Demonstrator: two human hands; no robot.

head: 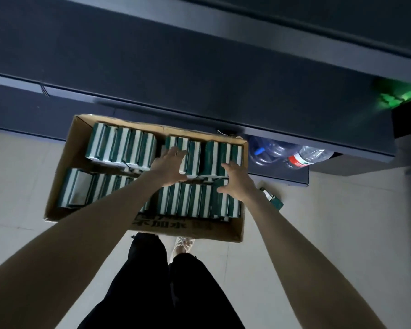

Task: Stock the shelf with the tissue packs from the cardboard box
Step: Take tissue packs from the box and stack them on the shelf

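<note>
Two open hands reach into the cardboard box (65,167).
Green-and-white tissue packs (121,146) stand in rows inside the box, which sits just in front of the dark shelf (199,79). The left hand (170,167) and right hand (235,184), fingers spread and gripping nothing, are over the box's right half.
</note>
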